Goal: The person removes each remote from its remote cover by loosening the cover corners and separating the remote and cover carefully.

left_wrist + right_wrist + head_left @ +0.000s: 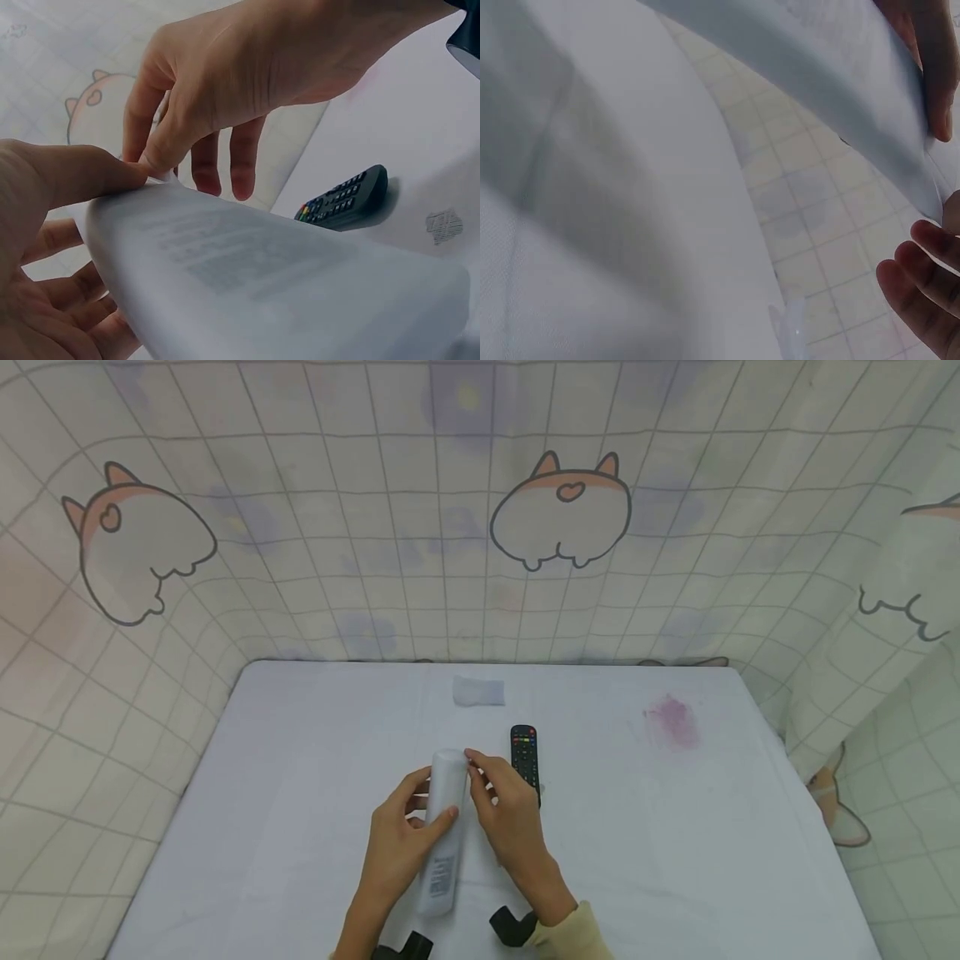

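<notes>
A long white package (442,827) stretches away from me over the near middle of the table, with grey printing showing blurred on it. In the left wrist view the white wrapping (300,277) looks like thin film. My left hand (401,839) holds the package from the left, thumb on top and fingers round its side. At the far end, my right hand (510,818) pinches the edge of the wrapping between thumb and forefinger. Its other fingers curl loosely. The right wrist view shows the pinched corner (934,202) drawn to a point, partly hidden by fingers.
A black remote control (524,756) lies just right of my right hand, partly covered by it. Farther back is a small pale packet (478,692). A pink stain (675,721) marks the white table cover at the right. Checked curtains (375,552) surround the table.
</notes>
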`<state>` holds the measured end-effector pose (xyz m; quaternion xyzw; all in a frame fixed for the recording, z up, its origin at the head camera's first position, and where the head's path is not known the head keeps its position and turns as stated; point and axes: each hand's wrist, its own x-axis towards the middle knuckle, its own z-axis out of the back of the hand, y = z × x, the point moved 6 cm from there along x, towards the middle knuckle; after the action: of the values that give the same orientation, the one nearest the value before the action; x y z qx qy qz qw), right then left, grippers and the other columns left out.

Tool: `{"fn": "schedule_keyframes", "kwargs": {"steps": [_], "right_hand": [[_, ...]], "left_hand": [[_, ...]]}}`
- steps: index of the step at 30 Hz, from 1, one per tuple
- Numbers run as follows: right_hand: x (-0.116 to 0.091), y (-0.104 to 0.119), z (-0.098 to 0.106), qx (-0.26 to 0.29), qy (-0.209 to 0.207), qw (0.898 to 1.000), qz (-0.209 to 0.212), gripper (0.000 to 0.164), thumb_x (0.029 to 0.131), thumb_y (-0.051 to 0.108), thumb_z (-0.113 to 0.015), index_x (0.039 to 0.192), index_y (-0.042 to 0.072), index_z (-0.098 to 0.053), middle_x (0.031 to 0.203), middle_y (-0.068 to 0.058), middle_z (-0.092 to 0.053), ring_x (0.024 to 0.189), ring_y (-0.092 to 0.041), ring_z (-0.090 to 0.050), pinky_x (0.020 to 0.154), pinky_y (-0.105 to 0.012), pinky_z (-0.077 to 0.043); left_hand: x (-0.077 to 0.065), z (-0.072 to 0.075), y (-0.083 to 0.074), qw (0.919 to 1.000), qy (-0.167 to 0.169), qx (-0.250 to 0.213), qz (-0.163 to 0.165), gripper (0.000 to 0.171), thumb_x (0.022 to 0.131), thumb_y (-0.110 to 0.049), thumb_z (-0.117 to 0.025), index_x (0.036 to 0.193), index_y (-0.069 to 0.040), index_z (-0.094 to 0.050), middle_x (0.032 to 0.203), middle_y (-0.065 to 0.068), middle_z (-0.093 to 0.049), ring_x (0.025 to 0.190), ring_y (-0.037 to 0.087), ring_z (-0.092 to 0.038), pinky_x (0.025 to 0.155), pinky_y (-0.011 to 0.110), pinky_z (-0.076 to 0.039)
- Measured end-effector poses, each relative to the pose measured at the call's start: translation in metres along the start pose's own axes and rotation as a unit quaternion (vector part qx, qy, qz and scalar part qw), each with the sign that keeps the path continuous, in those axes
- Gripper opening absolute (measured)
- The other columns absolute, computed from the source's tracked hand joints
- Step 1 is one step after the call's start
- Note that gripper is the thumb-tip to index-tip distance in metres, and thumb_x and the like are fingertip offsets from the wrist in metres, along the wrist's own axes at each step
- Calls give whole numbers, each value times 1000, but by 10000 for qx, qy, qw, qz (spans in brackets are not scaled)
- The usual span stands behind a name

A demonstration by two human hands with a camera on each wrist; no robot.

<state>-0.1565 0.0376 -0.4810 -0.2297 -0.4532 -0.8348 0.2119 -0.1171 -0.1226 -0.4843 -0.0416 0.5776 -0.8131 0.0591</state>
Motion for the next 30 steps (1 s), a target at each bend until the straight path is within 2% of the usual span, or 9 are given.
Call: {"fn": "schedule_keyframes", "kwargs": {"steps": [6,12,18,24,30], "right_hand": [[1,1,1,-45,-124,9999,14,25,100,5,-69,124,8,-72,98,-2,-75,77,-9,-67,65,-15,-55],[0,4,5,44,-563,9984,-48,23,97,1,-70,119,8,-75,88,-2,-73,70,-8,-60,60,-12,-49],[0,2,5,-98,-950,9954,-61,23,93,-4,-73,112,8,-77,81,-3,-70,63,-5,-51,55,-12,-41],[0,-1,8,-83,-1092,9936,-279,18,92,-4,-73,105,7,-77,70,0,-60,58,-1,-40,49,-10,-31],[1,-6,10,-68,-1155,9928,-317,15,93,-4,-73,103,6,-75,65,0,-50,56,0,-38,48,-11,-29]], "left_hand": [[1,0,2,9999,86,-95,86,54,87,-15,-86,137,-22,-64,120,7,-70,100,21,-71,70,26,-60],[3,-3,2,9995,169,-230,108,53,87,-17,-86,135,-22,-65,120,8,-71,98,19,-72,71,26,-60],[4,-6,4,9988,247,-356,220,53,87,-19,-86,135,-21,-65,120,8,-71,98,18,-72,71,26,-60],[5,-11,9,9972,425,-479,379,54,87,-24,-86,137,-22,-64,120,7,-70,98,18,-72,72,28,-60],[6,-14,12,9950,606,-657,438,55,88,-25,-86,138,-21,-63,120,8,-71,98,18,-73,73,29,-62]]}}
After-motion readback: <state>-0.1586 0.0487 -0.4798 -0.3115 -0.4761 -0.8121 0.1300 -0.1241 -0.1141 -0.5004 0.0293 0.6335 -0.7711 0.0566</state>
